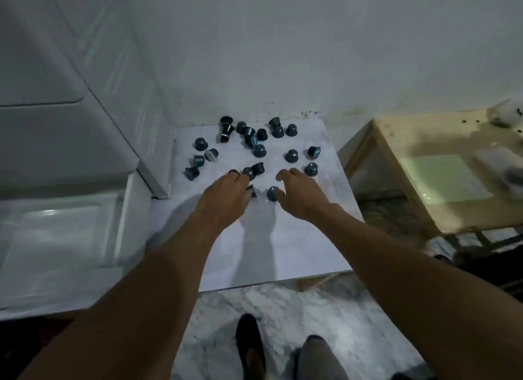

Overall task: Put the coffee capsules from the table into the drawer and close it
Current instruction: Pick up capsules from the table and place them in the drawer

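At far left I see a white drawer unit (70,142). The glossy tray low at its near side looks like the drawer (62,232) pulled out, though blur leaves me unsure. The unit butts against the left edge of the white table (297,246), whose far edge meets the wall (283,54). The coffee capsules (259,150) lie scattered over the table's far half, and the near half is open room. I count about twenty-two, but the far cluster overlaps. The left hand (226,194) bends its fingers onto two capsules, with a third half hidden beside the thumb; I cannot tell whether it grips any. The right hand (301,194) arches loosely, thumb touching one capsule, closed round nothing. Right of the table's edge comes a gap, then a wooden stand (393,164), its load blurred and cut off.
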Demonstrator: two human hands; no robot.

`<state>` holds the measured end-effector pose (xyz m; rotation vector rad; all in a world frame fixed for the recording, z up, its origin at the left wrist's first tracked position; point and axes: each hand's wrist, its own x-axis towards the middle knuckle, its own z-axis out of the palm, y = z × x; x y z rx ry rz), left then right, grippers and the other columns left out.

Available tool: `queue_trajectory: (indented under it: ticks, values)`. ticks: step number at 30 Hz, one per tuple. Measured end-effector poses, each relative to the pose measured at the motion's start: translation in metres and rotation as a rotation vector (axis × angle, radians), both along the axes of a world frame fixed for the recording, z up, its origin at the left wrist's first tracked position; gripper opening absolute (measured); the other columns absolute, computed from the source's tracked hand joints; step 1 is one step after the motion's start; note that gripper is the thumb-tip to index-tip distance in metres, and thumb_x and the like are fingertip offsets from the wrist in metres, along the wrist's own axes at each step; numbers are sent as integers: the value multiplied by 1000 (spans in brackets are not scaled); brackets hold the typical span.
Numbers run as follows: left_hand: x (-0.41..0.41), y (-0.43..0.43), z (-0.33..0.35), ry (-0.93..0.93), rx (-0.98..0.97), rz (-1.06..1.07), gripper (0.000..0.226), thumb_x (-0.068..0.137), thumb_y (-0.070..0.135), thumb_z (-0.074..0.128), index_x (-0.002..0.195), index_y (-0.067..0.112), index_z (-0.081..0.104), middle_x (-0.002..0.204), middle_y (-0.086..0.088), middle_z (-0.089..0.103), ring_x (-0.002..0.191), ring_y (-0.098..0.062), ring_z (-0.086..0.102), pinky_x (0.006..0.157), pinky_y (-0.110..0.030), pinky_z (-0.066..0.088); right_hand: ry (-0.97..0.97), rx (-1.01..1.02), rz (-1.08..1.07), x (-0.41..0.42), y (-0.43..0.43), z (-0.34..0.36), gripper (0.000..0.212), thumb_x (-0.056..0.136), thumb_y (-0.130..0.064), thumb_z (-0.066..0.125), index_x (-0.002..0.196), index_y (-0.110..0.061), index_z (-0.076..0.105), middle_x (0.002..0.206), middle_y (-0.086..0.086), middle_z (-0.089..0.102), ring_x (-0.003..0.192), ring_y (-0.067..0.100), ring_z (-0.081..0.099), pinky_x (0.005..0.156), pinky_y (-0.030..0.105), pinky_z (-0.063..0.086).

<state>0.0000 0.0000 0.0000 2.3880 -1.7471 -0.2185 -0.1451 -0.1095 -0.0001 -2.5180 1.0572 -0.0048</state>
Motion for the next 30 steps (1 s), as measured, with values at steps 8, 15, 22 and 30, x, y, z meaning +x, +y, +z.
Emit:
queue_trajectory:
  ticks: [8,15,22,30]
  values:
    - [16,-37,-44,183,34,39,32,90,20,59,121,14,55,122,-9,51,108,-30,55,89,-43,49,67,70,-37,25,-19,-41,32,91,-15,51,122,-7,53,118,16,57,101,37,58,85,43,50]
    - [22,-52,-74,203,83,-15,33,90,19,59,122,14,58,118,-11,55,109,-27,55,90,-37,48,69,120,-49,38,-33,-72,31,91,-20,52,121,-11,56,113,14,57,98,38,58,78,33,42]
    - [21,-52,-78,248,68,25,28,90,22,57,115,11,60,103,-14,62,96,-32,59,79,-38,44,52,114,-65,40,-36,-74,23,88,-17,56,108,-7,61,103,15,58,90,37,57,69,28,34]
    - [25,-34,-51,282,26,61,24,90,24,57,104,7,65,91,-14,67,87,-34,61,78,-38,45,35,102,-120,34,-27,-45,18,86,-12,54,100,-1,54,96,17,59,85,36,56,71,38,46]
